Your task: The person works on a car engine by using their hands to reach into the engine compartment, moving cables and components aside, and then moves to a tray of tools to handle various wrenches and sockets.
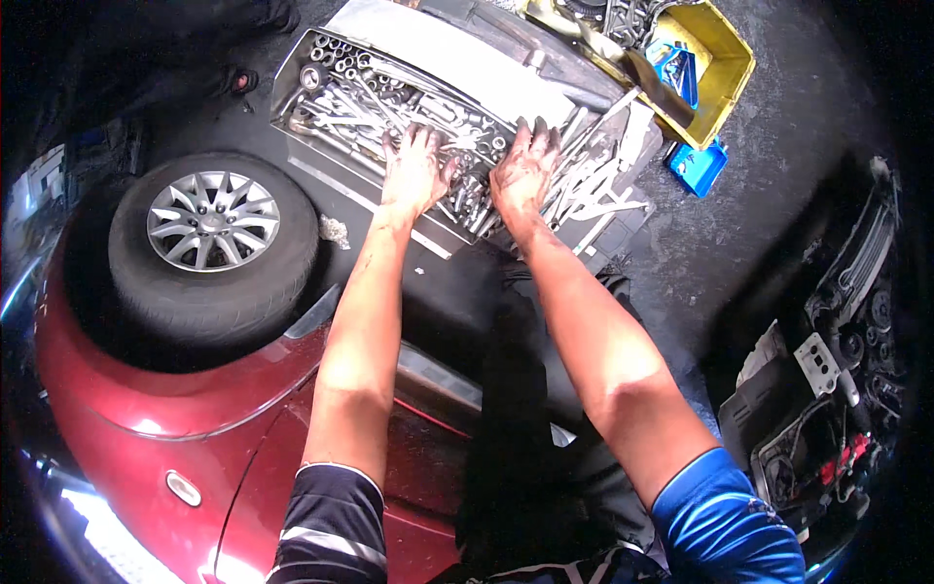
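Observation:
My left hand (416,173) rests over a metal drawer (336,151) packed with loose tools, its fingers spread on the spanners (365,115). Beside it, my right hand (522,180) reaches to the drawer's right end, fingers stretched forward and darkened with grease. Neither hand visibly holds a tool, though what lies under the palms is hidden. Several sockets (342,60) fill the drawer's far left corner. To the right of my right hand, more spanners (593,190) lie fanned out in a heap.
A wheel with a silver rim (214,221) stands at the left, against a red car (146,389). A yellow container (730,73) holds parts at the far right, with a blue tray (699,167) beside it. Dark engine parts (827,389) lie at the right.

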The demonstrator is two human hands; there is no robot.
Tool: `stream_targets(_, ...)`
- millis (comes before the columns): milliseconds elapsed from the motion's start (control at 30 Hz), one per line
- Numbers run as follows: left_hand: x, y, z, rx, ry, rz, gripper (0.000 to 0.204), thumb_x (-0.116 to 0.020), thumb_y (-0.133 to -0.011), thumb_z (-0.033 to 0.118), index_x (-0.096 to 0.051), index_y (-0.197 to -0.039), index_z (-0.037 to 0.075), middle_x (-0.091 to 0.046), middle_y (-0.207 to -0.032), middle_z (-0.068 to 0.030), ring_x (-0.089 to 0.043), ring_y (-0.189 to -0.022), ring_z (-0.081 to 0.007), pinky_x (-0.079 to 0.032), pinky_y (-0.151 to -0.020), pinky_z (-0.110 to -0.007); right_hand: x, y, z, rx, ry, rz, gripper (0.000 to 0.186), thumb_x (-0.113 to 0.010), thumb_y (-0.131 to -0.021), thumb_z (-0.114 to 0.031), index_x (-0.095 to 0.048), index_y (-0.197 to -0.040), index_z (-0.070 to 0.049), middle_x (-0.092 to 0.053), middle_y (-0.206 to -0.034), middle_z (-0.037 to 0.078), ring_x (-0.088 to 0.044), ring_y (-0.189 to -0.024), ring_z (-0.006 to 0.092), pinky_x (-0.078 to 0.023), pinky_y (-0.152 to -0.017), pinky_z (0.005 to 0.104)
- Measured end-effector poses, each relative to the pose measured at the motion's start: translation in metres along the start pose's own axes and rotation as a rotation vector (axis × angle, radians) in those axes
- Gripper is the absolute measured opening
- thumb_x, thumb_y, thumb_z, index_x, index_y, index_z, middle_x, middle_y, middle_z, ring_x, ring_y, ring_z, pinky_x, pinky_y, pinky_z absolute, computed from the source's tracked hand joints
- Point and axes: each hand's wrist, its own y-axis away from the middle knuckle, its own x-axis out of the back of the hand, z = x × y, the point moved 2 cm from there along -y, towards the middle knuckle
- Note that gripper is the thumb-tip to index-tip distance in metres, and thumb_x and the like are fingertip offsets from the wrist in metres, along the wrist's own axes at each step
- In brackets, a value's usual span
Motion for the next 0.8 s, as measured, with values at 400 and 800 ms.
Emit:
stream_targets(400,0.01,-0.033,-0.039,0.107,0.025,0.31,0.047,-0.049,-0.098,0.029,-0.048,-0.141,0.009,-0.044,-0.146,-0.0125,-0.037,-0.137,-0.0315,-0.025,-0.116,-0.054,-0.005,-0.002,-0.014,-0.039,0.252,-0.146,0.067,-0.055,-0.08,-0.007,-0.041,-0.145,-0.008,-0.035,-0.151,0.019,-0.027,-0.139,0.0418,-0.021,-0.118,0.047)
stream_targets(800,-0.002,-0.004,-0.044,-0.004,0.148,0.205,0.062,-0.05,-0.099,0.036,-0.026,-0.155,0.024,-0.02,-0.161,-0.0085,-0.019,-0.148,-0.031,-0.016,-0.12,-0.053,-0.011,-0.003,0.0,-0.018,0.421,-0.032,0.066,-0.06,-0.077,-0.005,-0.044,-0.141,-0.012,-0.04,-0.144,0.013,-0.04,-0.129,0.0328,-0.035,-0.109,0.0421)
